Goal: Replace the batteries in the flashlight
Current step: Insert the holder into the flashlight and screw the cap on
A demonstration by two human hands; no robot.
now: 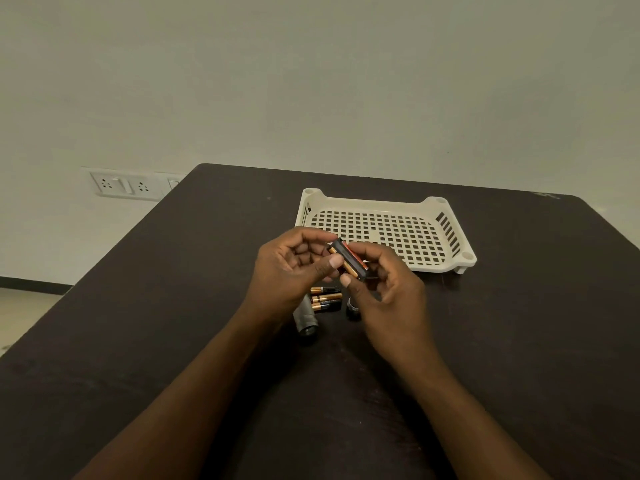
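Holder: black battery holder (347, 259) raised above table (173, 306), pinched from both sides for loading.
Left hand (291, 271): thumb and fingers gripping holder's upper end.
Right hand (384, 289): fingers clasping lower end.
Axis: long axis from 11 to 5 o'clock.
Below: loose batteries (325, 298), flashlight body (305, 320), end cap (353, 308) on table at 6 o'clock, kept close.
Tray (446, 209): at 1 o'clock.

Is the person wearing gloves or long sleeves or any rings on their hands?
No gloves. Both the left hand and the right hand are bare, and both forearms are uncovered as far as the picture's bottom edge, so no sleeves show. No watch or bracelet appears on either wrist. No rings can be seen, though some fingers are curled and partly hidden.
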